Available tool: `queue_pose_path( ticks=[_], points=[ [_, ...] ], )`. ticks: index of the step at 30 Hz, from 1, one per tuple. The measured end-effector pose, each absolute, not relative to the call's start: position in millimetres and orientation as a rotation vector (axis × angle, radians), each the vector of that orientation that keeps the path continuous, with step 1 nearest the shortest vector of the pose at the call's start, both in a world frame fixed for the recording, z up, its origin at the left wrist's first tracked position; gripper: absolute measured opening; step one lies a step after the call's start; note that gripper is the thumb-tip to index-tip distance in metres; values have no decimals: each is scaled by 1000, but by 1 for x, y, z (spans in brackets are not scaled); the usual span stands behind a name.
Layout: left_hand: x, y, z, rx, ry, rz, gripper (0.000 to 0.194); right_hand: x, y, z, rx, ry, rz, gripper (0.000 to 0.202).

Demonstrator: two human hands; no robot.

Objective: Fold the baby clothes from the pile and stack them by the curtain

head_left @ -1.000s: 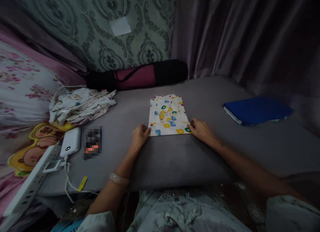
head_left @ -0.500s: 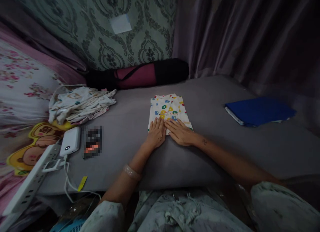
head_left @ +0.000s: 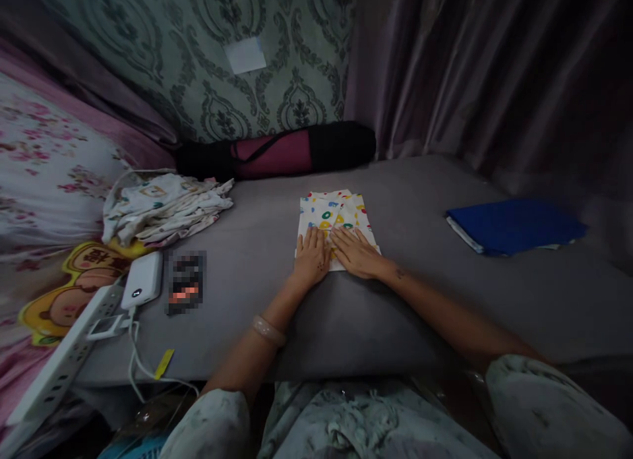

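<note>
A folded white garment point(head_left: 316, 212) with a colourful print of blue, yellow, green and red shapes lies flat on the grey bed surface point(head_left: 257, 248). On its near half, on the left, rests my left hand point(head_left: 312, 254), palm down with the fingers stretched out. My right hand point(head_left: 357, 251) lies flat beside it, fingers spread over the near right part of the cloth. The two hands are close together, and the fabric under them is hidden. A pale bangle point(head_left: 268, 331) circles my left wrist.
Left are a heap of crumpled clothes point(head_left: 165, 205), a white power bank point(head_left: 142, 278), a pixelated item point(head_left: 186, 282) and a power strip point(head_left: 64, 353). A folded blue cloth point(head_left: 517, 227) lies right. Along the wall stretches a black and maroon long bag point(head_left: 274, 150).
Both hands have slid slightly forward over the folded garment, staying flat. The whole view has shifted a little; the other things lie as before.
</note>
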State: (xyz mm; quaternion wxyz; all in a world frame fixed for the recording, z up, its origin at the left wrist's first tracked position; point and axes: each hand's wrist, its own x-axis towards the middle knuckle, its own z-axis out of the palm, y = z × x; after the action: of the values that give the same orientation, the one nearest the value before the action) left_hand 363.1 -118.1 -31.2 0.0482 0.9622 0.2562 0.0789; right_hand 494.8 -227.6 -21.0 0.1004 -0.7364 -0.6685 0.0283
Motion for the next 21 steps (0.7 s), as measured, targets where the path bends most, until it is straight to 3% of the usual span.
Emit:
queue_pose_path(
  ticks=[8, 21],
  points=[
    [375, -119, -53, 2950, 855, 266, 59, 498, -213, -41, -2243, -1927, 3, 59],
    [364, -95, -47, 2896, 855, 203, 63, 525, -220, -41, -2345, -1777, 56, 59]
  ],
)
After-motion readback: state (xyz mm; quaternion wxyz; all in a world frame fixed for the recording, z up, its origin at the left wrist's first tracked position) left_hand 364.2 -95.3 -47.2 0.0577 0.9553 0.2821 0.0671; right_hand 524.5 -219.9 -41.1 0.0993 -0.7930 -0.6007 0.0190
